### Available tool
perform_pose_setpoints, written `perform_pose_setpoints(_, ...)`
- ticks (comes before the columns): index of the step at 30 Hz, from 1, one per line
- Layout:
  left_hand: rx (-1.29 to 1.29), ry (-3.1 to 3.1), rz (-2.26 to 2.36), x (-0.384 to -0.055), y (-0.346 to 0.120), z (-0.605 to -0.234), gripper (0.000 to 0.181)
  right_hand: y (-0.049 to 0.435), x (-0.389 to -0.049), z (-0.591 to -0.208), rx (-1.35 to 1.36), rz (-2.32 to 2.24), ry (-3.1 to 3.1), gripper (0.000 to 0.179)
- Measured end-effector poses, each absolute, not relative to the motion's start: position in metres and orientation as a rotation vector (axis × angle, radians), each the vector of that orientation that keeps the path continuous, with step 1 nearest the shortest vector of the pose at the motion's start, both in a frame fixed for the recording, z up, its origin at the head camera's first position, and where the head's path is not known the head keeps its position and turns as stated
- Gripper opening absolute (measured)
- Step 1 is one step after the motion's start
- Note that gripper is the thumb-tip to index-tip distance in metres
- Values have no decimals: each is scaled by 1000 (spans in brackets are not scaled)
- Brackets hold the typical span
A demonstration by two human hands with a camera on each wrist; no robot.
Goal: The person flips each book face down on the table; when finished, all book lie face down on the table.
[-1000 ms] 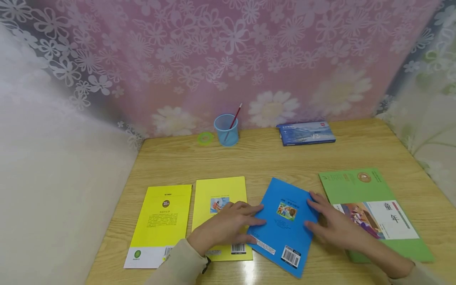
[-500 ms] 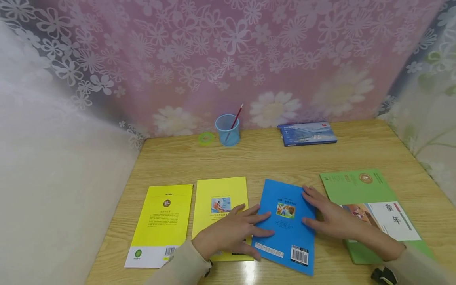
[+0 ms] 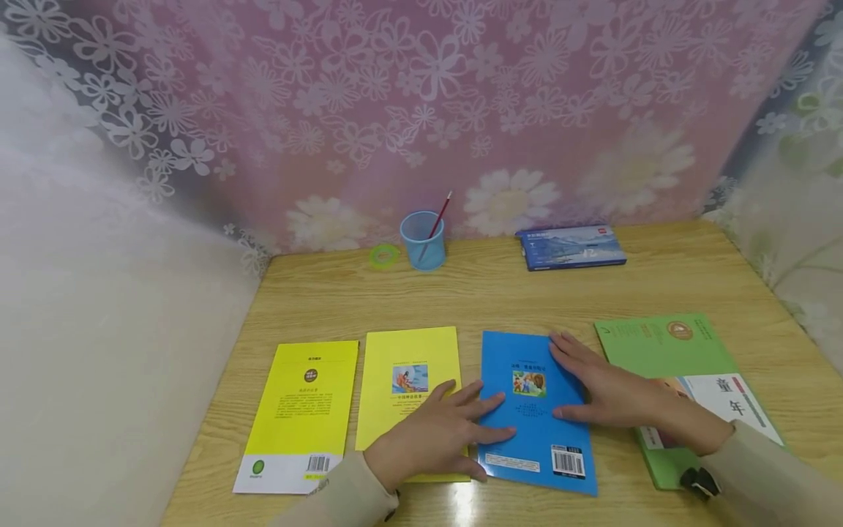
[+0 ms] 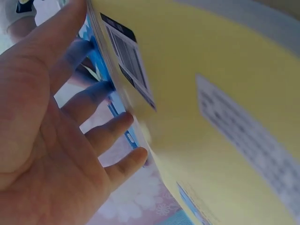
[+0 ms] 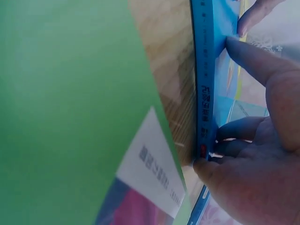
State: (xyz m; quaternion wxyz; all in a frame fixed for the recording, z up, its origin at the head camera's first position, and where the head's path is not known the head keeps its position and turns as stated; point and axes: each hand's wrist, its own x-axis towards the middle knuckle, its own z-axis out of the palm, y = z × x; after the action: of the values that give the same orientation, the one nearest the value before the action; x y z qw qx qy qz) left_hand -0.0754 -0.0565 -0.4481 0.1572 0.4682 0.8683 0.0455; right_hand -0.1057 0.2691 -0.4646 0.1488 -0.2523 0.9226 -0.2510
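A blue book (image 3: 527, 432) lies face down on the wooden table, its barcode near the lower right corner. My left hand (image 3: 435, 433) stretches over the pale yellow book (image 3: 388, 351), with spread fingertips resting on the blue book's left side. From the right, my right hand (image 3: 606, 384) touches the blue cover with straight fingers and thumb. In the right wrist view, the blue book's spine (image 5: 205, 93) runs beside that hand. A green book (image 3: 658, 344) lies partly under my right forearm. The left wrist view shows the pale yellow cover (image 4: 178, 131) close beside my left palm.
At the far left lies a brighter yellow book (image 3: 299, 417) with a white lower band. Toward the back stand a blue mesh cup (image 3: 421, 245) with a red pencil (image 3: 441, 214), a green tape roll (image 3: 384, 255) and a flat blue box (image 3: 573, 247). A floral curtain (image 3: 421, 132) hangs behind.
The blue book has turned from a clear tilt to nearly straight, its lower end swinging right. Both hands have moved with it, the left slightly right and the right slightly left at its fingertips.
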Motion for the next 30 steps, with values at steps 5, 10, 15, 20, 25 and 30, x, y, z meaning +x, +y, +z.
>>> perform_pose_setpoints(5,1367,2523,62,-71,-52,-451,73,271,-113,-464,-757,-710,2635,107)
perform_pose_setpoints(10,1367,2564,-19,-66,-48,-450,72,272,-118,-464,-780,-716,2627,106)
perform_pose_setpoints(15,1350,2590,-49,-61,-45,-448,72,275,-121,-467,-802,-725,2620,105)
perform_pose_setpoints(20,1336,2594,-53,-59,-44,-448,73,277,-122,-469,-824,-727,2617,104)
perform_pose_setpoints(25,1359,2594,-48,-61,-45,-449,75,276,-120,-468,-813,-743,2629,103)
perform_pose_setpoints(30,1420,2665,-42,-66,-41,-450,68,276,-114,-461,-787,-732,2659,88)
